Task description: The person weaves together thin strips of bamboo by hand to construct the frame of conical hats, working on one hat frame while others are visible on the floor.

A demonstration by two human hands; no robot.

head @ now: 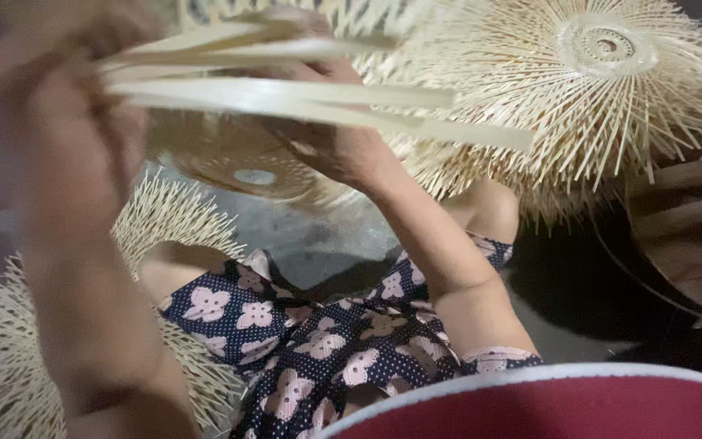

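**Bamboo strips in both hands, a woven piece half made**

The person sits low with knees drawn up, dark flower-print clothing over the lap, and both hands raised in front of the face. The left hand, very close to the camera and blurred, is closed round one end of a bundle of flat bamboo strips; the fingers look wrapped about it, though the blur hides just how tightly. The right hand is just behind the strips, fingers curled and touching them from below; I cannot tell whether it truly pinches one or only steadies them. The strips fan out toward the right, pale and long, held well above the lap.

Behind the hands hangs a round woven bamboo piece with a small ring at its centre, seemingly the one being worked. As I judge it, the middle is woven but the rim is unfinished.

A larger woven disc with a tight centre and a bristling fringe of loose spoke ends stands to the right, and two more spiky-edged ones lie on the floor at the left. All show untrimmed ends, so edging appears left to do. A red curved rim crosses the bottom of the view.
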